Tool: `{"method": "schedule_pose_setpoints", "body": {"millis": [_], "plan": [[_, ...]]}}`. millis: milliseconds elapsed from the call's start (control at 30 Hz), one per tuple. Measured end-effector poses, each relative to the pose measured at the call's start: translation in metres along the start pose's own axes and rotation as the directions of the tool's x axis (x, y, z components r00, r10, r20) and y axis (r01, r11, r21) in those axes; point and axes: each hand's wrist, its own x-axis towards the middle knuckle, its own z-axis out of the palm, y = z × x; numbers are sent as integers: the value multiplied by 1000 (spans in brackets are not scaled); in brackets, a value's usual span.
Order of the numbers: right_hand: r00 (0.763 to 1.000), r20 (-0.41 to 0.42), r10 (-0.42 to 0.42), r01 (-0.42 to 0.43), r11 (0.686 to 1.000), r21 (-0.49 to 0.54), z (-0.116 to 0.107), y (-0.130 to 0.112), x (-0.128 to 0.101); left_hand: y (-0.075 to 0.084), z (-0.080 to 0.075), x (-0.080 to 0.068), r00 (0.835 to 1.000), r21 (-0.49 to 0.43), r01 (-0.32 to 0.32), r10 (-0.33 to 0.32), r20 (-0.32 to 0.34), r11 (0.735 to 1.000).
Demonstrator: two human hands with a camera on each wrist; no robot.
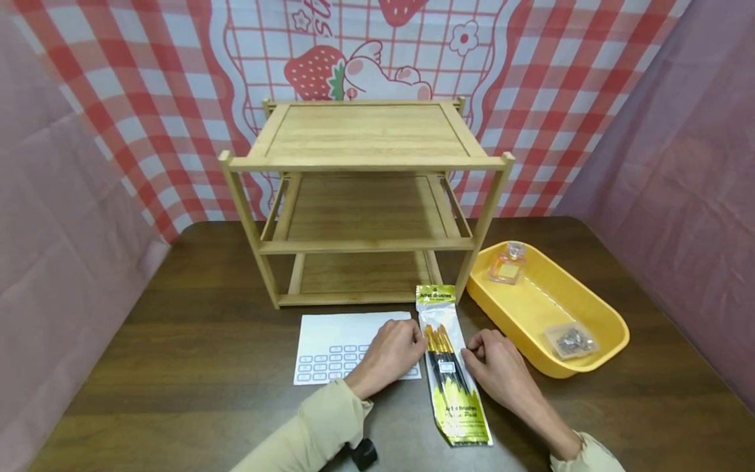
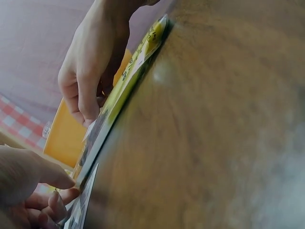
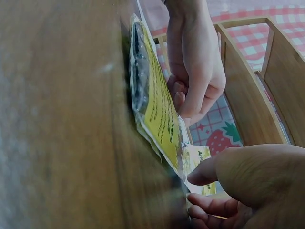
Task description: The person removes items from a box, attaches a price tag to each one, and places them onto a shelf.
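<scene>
Curled hands (image 1: 392,351) (image 1: 492,360) flank brush pack (image 1: 451,367), grip unclear; shelf (image 1: 366,196), tray (image 1: 613,328) behind

Head cam above; wrist cams tabletop-close.

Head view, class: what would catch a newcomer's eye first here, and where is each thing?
A wooden shelf with three bare tiers stands mid-table before a red checked strawberry cloth. In front of it, the left hand and the right hand touch the two sides of a yellow brush pack lying flat. To the right sits a yellow tray with a perfume bottle.
</scene>
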Motion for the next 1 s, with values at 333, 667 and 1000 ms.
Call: {"method": "schedule_pose_setpoints", "body": {"millis": [333, 667, 1000], "plan": [[1000, 31, -4, 4, 1000, 4, 1, -1, -2, 2, 4, 1, 1000, -15, -7, 6, -24, 1000], [994, 85, 72, -79, 994, 78, -2, -4, -2, 5, 4, -1, 999, -54, -5, 4, -36, 999], [987, 91, 132, -144, 979, 141, -6, -9, -6, 7, 3, -4, 999, -111, 44, -44, 4, 993]]}}
